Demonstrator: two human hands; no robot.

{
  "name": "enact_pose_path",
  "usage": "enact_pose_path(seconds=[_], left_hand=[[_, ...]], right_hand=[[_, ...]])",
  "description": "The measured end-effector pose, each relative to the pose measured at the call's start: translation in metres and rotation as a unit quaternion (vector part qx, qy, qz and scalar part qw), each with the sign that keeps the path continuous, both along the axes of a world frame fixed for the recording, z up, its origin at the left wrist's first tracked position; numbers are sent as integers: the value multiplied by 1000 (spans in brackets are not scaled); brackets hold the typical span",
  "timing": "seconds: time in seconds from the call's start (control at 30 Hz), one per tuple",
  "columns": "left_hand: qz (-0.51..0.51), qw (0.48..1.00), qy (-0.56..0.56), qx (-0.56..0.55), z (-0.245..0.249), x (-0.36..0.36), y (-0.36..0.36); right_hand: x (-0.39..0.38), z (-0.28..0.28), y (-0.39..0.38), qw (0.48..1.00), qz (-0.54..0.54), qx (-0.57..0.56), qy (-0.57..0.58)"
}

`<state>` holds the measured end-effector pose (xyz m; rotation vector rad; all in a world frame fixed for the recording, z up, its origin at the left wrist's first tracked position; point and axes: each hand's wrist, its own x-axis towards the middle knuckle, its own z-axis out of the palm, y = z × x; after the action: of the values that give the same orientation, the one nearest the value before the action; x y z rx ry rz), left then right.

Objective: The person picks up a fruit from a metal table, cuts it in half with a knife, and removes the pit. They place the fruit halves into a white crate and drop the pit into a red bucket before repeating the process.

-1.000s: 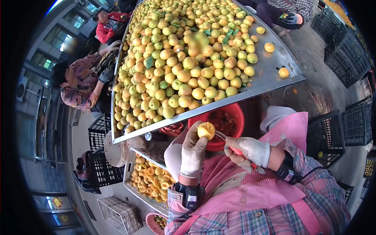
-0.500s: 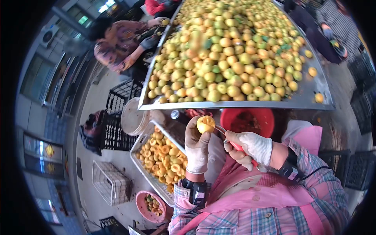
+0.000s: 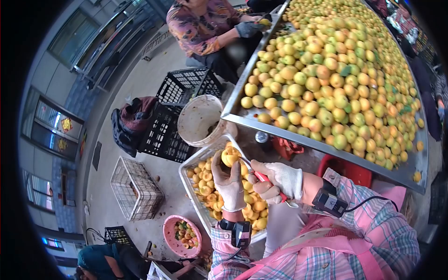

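Gloved in white, my left hand [image 3: 228, 184] pinches a yellow apricot [image 3: 229, 157] between thumb and fingers. The fruit is cut open at its top. My right hand [image 3: 280, 179], also in a white glove, is wrapped round a red-handled pitting knife [image 3: 262, 177]. Its thin metal end reaches to the right side of the apricot; whether it touches the flesh is hard to see. Under both hands stands a white crate [image 3: 192, 189] of cut, pitted apricots [image 3: 205, 179].
Whole apricots [image 3: 326, 93] are heaped on a metal table [image 3: 317, 148]. Nearby are a white bucket [image 3: 200, 116], black crates [image 3: 168, 133], a wire-sided crate [image 3: 135, 189], a pink basin [image 3: 182, 235] and a red basin [image 3: 345, 170]. A person [image 3: 205, 28] works at the table's left side.
My view has swung left and down. Both hands have shifted from in front of the table's edge to above the crate of cut apricots, still holding the apricot and the knife.
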<state>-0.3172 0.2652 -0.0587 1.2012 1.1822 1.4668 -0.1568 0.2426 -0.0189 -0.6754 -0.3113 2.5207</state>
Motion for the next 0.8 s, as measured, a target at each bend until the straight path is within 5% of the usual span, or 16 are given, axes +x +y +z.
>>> enact_pose_path(seconds=[0.13,0.27,0.37,0.43,0.5,0.57,0.63,0.77,0.8], left_hand=[[33,999,-7,8,-19,-33,72],[110,977,158,92,-34,-77,164],[136,911,366,135,-46,-107,206],[141,902,391,115,-60,-120,218],[129,926,341,97,-76,-134,226],[82,992,99,15,-80,-142,225],[66,997,-20,-20,-85,-155,223],[27,977,-201,-62,-84,-167,217],[11,970,-233,-69,-84,-168,218]], right_hand=[[-39,-17,81,1000,19,-11,12],[-78,-30,171,998,19,-24,50],[-101,-39,220,994,23,-10,107],[-113,-33,245,998,3,-10,63],[-125,-32,267,997,-49,23,-49],[-132,-36,282,976,-10,103,-189],[-142,-72,291,872,22,252,-419],[-157,-70,264,799,-29,406,-443],[-156,-72,259,839,8,344,-421]])
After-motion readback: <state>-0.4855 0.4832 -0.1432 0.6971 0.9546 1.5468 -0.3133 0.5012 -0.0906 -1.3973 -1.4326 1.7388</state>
